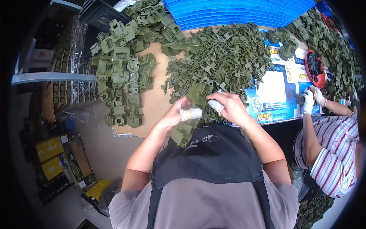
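My left hand (180,112) is closed around a long olive-green plastic piece (182,133) that looks like a toy vehicle body. Its upper end rises past my fingers, and its lower end hangs over my dark apron. Beside the upper end is my right hand (230,108), its fingers bent and pressed together; whatever they pinch is too small or hidden to make out. White wrapping covers a finger on each hand. Just beyond both hands spreads a heap of small olive-green plastic parts (225,49).
Larger green vehicle bodies (121,72) are stacked on the table's left. A blue crate (244,13) stands at the back. On the right, a gloved co-worker's hand (308,101) holds a dark piece near a red basket (321,79). Printed card sheets (284,91) lie between us.
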`<action>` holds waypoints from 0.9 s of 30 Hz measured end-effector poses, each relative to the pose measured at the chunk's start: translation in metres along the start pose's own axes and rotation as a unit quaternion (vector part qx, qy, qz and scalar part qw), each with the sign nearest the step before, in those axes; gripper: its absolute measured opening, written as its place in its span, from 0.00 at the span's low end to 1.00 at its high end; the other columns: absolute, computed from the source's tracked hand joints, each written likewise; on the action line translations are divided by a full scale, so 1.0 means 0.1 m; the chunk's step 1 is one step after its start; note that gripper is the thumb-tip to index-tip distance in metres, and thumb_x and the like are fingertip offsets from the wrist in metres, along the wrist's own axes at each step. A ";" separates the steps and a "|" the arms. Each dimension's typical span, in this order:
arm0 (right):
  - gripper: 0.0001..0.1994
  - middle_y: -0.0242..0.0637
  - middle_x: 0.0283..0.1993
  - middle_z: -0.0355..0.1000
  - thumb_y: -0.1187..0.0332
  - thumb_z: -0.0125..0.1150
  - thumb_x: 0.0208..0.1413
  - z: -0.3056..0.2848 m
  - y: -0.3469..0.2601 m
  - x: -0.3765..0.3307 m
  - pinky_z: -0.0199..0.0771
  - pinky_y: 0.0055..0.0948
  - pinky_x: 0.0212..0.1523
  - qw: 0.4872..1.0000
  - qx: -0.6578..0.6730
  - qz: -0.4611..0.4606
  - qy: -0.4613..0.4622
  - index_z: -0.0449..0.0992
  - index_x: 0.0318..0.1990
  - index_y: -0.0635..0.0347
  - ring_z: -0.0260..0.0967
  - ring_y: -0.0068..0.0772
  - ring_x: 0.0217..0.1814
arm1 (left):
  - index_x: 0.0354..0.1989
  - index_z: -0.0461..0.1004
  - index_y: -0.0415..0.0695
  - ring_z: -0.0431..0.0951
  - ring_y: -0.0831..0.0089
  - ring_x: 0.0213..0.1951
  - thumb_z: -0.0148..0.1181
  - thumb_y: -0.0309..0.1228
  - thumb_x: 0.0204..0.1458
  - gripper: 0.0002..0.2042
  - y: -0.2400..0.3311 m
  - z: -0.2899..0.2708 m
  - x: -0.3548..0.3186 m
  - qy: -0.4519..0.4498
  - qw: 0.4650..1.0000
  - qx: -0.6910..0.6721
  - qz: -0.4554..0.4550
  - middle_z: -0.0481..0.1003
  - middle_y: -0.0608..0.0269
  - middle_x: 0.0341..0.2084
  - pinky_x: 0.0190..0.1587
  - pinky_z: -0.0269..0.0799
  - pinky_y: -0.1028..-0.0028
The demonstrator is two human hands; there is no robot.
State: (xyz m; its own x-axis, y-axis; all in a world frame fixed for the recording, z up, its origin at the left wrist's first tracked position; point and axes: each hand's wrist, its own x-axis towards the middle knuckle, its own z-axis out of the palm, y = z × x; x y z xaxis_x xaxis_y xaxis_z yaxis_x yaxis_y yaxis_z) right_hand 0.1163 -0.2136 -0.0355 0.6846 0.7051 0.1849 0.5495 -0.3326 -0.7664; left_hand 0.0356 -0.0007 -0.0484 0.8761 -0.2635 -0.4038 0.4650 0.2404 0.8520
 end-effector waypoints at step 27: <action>0.14 0.42 0.33 0.67 0.82 0.55 0.28 -0.29 2.57 -0.57 0.66 0.42 0.40 0.897 -0.344 0.131 0.242 0.73 0.28 0.55 0.63 0.49 0.39 | 0.50 0.67 0.39 0.77 0.61 0.38 0.45 0.51 0.53 0.27 -0.17 0.04 -0.07 0.171 0.950 -0.258 -0.033 0.75 0.53 0.37 0.44 0.73 0.65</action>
State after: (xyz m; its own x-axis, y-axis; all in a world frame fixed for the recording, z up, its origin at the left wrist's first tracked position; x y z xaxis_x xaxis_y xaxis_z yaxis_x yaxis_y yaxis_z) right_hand 0.2322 -0.3571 -0.2250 0.8701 0.2459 0.4273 0.3901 -0.8733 -0.2918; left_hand 0.0214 -0.0066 -0.0589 0.7925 0.0038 -0.6099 0.4428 0.6841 0.5796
